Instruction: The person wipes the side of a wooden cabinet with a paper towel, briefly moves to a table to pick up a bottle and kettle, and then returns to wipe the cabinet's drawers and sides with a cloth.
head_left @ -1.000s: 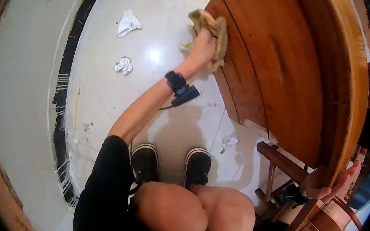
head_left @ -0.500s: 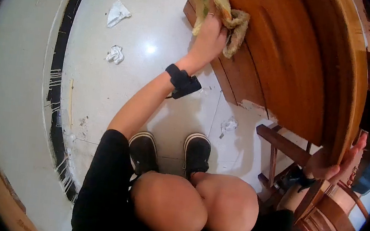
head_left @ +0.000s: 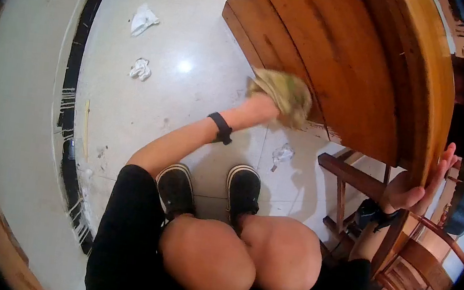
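My left hand (head_left: 260,109) is closed on a yellow-green cleaning cloth (head_left: 288,97), and the cloth hides most of its fingers. Both are smeared by motion at the lower left edge of the brown wooden table's side (head_left: 339,60). Against the rim of the tabletop (head_left: 441,94), near its lower right end, rests my right hand (head_left: 412,191). Its fingers are stretched out, with the thumb apart from them. A black band circles my left wrist.
Crumpled white tissues (head_left: 141,69) and a thin stick (head_left: 86,128) lie on the pale tiled floor (head_left: 202,4). A wooden chair (head_left: 424,264) stands at the lower right. My shoes (head_left: 243,189) are below the cloth. A pale wall (head_left: 29,64) runs along the left.
My left hand has moved with the cloth down along the table's side, from its upper left part to its lower edge. My right hand stays at the tabletop rim.
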Demonstrator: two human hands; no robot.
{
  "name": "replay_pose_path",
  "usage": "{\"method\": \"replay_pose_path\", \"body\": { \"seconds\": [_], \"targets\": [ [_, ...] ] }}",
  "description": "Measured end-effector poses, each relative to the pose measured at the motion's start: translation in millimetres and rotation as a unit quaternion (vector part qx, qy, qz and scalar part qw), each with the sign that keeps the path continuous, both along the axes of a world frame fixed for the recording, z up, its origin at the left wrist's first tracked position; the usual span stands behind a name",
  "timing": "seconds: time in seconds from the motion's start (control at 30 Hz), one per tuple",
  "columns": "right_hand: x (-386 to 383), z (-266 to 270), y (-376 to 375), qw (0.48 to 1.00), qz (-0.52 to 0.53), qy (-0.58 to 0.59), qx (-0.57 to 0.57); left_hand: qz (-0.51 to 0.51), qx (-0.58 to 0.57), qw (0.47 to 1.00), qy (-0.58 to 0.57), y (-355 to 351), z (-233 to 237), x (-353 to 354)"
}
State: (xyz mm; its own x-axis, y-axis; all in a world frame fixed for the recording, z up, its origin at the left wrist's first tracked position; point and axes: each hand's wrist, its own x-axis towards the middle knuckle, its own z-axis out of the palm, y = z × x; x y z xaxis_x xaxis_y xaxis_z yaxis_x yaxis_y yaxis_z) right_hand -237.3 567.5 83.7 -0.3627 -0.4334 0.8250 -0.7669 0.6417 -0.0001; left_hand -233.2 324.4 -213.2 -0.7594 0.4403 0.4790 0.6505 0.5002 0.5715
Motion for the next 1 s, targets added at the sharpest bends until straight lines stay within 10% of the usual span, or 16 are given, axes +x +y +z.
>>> {"method": "replay_pose_path", "body": {
  "seconds": [0.07, 0.13, 0.23, 0.3, 0.47, 0.8, 1.0],
  "targets": [
    [-2, 5, -7, 0.999, 0.004, 0.02, 0.039, 0.162, 0.103, 0.965, -0.177, -25, 18, -30],
    [0, 3, -2, 0.998, -0.022, 0.03, 0.047, 0.258, 0.445, 0.781, -0.354, -49, 29, -74],
    [-3, 5, 17, 0.996, -0.042, 0.049, 0.06, 0.23, 0.488, 0.768, -0.345, -44, 34, -71],
    [1, -9, 34, 0.997, -0.066, 0.033, 0.028, 0.288, 0.31, 0.824, -0.376, -22, 22, -53],
    [-3, 8, -3, 0.992, -0.046, 0.096, 0.074, 0.227, 0.486, 0.765, -0.358, 1, 43, -26],
    [-39, 16, -32, 0.941, 0.121, 0.297, 0.112, 0.282, 0.396, 0.813, -0.321, -94, -10, -115],
    [-15, 0, -7, 0.989, 0.007, 0.146, -0.019, 0.225, 0.428, 0.797, -0.362, -78, 19, -92]
  ]
}}
